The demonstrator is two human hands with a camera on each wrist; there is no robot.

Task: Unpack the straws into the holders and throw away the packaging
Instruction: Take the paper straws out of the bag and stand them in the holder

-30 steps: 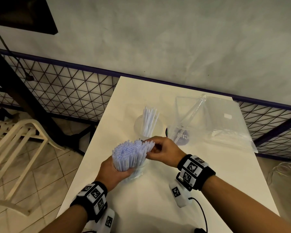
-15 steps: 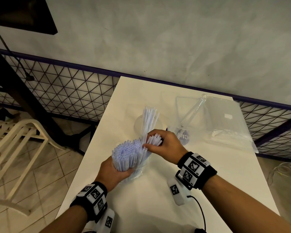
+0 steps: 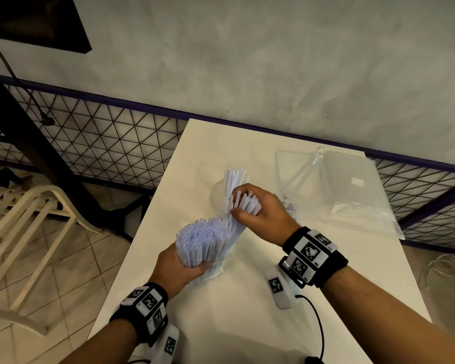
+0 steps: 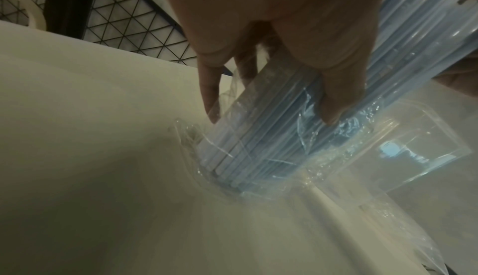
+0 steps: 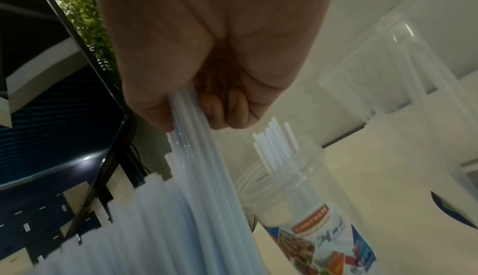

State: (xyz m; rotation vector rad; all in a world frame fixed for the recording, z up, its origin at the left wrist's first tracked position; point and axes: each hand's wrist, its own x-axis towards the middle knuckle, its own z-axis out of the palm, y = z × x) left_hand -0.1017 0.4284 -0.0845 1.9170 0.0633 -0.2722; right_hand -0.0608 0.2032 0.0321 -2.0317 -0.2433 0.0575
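Observation:
My left hand (image 3: 180, 270) grips a thick bundle of pale blue-white straws (image 3: 201, 239), still in its clear wrapper (image 4: 258, 169), standing on the white table (image 3: 221, 324). In the left wrist view the left hand (image 4: 297, 64) wraps the bundle of straws (image 4: 271, 136), whose bottom end rests on the table (image 4: 90, 156). My right hand (image 3: 258, 215) pinches a small clump of straws (image 3: 244, 206) partly drawn up out of the bundle. Just behind stands a clear jar holder (image 3: 217, 197) with several straws (image 3: 234, 179) in it. In the right wrist view the right hand (image 5: 207, 95) holds the clump (image 5: 196, 156) beside the labelled jar (image 5: 297, 207).
A second clear container (image 3: 297, 174) and a flat clear plastic bag (image 3: 357, 200) lie at the table's far right. A white plastic chair (image 3: 24, 227) stands on the tiled floor to the left. A wire mesh fence (image 3: 103, 143) runs behind the table, under a grey wall.
My right hand has lifted up and away from me, drawing a clump of straws partly out of the bundle toward the jar. The left hand and bundle have stayed in place.

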